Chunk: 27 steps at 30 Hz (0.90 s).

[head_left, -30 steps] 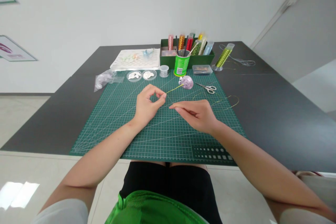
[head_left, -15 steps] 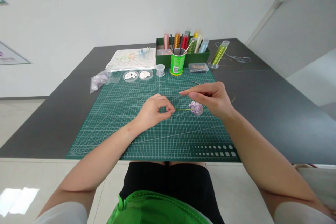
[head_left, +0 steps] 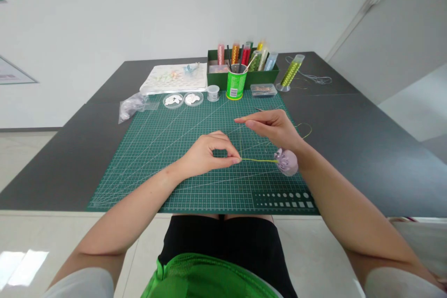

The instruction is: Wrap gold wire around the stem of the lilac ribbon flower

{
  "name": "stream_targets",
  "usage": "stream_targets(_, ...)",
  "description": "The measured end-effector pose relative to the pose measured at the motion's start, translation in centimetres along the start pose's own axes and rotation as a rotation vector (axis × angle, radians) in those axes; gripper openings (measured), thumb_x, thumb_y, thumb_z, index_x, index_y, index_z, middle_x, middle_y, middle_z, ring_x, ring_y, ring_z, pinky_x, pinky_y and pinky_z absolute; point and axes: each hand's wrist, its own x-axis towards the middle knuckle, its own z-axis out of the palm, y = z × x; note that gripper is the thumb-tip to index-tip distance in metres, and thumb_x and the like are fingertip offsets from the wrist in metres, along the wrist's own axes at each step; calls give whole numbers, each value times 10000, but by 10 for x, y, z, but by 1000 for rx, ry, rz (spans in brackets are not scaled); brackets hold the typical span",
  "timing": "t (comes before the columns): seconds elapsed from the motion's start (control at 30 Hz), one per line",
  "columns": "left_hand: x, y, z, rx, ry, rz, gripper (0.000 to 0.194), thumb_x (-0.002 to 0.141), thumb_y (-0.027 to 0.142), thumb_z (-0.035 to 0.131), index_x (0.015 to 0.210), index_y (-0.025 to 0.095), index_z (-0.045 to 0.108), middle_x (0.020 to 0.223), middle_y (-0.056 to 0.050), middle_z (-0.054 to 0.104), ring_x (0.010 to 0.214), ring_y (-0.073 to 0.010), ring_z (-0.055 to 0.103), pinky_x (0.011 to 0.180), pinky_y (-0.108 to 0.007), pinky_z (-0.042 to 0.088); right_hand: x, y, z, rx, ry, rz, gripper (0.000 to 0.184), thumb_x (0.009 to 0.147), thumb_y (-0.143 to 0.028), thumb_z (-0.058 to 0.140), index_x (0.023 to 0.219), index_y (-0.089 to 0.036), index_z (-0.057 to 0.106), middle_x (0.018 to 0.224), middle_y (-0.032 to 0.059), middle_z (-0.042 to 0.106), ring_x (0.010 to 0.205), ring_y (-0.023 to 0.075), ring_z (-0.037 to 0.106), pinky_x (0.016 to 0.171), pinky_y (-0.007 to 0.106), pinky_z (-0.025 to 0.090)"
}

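Observation:
My left hand [head_left: 213, 152] pinches the end of a thin yellow-green stem [head_left: 260, 160] between thumb and fingertips. At the stem's right end is a lilac flower [head_left: 287, 162] with ruffled petals, just below my right wrist. Above the stem, my right hand [head_left: 270, 125] has its thumb pressed toward its stretched fingers. A fine thread [head_left: 240, 142] rises from the left fingertips to the right fingers. More of the thread loops out on the right hand's far side, over the mat.
Beneath the hands lies a green cutting mat [head_left: 157, 149]. Behind stand a green cup [head_left: 234, 84] of tools, a box [head_left: 216, 79] of thread spools, dishes of white pieces [head_left: 173, 100], a clear case [head_left: 263, 90] and a yellow-green spool [head_left: 292, 72]. A plastic bag [head_left: 131, 106] sits left.
The flower and stem have swung right and toward me, with my left hand shifting slightly right. My right hand has moved a little left. The thread between the hands now shows.

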Motion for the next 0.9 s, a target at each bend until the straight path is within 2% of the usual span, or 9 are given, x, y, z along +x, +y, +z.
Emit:
stream_targets(0.13, -1, 2, -1, -33, 32, 16, 88, 871, 285, 822, 785, 269, 813, 741, -15, 777, 772, -198, 691, 850, -378, 536, 4, 12, 5, 17, -39, 17, 275, 898, -498, 759, 990, -274, 890, 638, 15, 675, 659, 157, 586, 507, 272, 340)
stream_targets(0.3, -1, 5, -3, -57, 101, 57, 123, 878, 273, 812, 758, 256, 791, 750, -20, 788, 755, -194, 699, 857, -382, 543, 8, 25, 8, 20, -96, 61, 322, 880, -525, 773, 983, -241, 883, 819, 51, 796, 727, 176, 667, 606, 292, 474)
stream_targets(0.47, -2, 4, -6, 9, 256, 76, 138, 890, 293, 791, 759, 250, 776, 726, -23, 755, 786, -198, 681, 793, -358, 524, 8, 33, 7, 52, -204, 99, 325, 881, -528, 775, 1001, -246, 882, 971, 73, 841, 865, 200, 734, 760, 328, 569)
stream_targets(0.53, -2, 2, -7, 19, 316, 93, 134, 894, 283, 785, 768, 241, 766, 727, -21, 739, 779, -189, 664, 766, -341, 508, 8, 35, 6, 44, -241, 98, 326, 881, -539, 772, 992, -254, 883, 967, 67, 841, 904, 204, 738, 788, 329, 575)
stream_targets(0.67, -2, -5, -10, 59, 426, 119, 146, 893, 263, 776, 759, 221, 735, 711, -8, 695, 742, -167, 616, 738, -319, 485, 7, 34, 3, 1, -316, 87, 401, 894, -577, 752, 1035, -225, 883, 922, 62, 831, 801, 182, 685, 702, 298, 524)
stream_targets(0.8, -2, -12, -12, 118, 521, 97, 165, 889, 256, 757, 744, 206, 697, 690, 8, 638, 699, -150, 569, 725, -312, 468, 6, 29, 1, -49, -392, 82, 455, 929, -568, 727, 1107, -175, 871, 701, 28, 731, 574, 107, 470, 529, 248, 316)
stream_targets(0.9, -2, -15, -14, 147, 553, 75, 194, 889, 263, 742, 725, 204, 657, 682, 16, 611, 683, -144, 561, 709, -305, 461, 4, 24, -1, -57, -440, 75, 450, 952, -551, 711, 1112, -162, 869, 606, 0, 639, 527, 87, 343, 502, 256, 215)
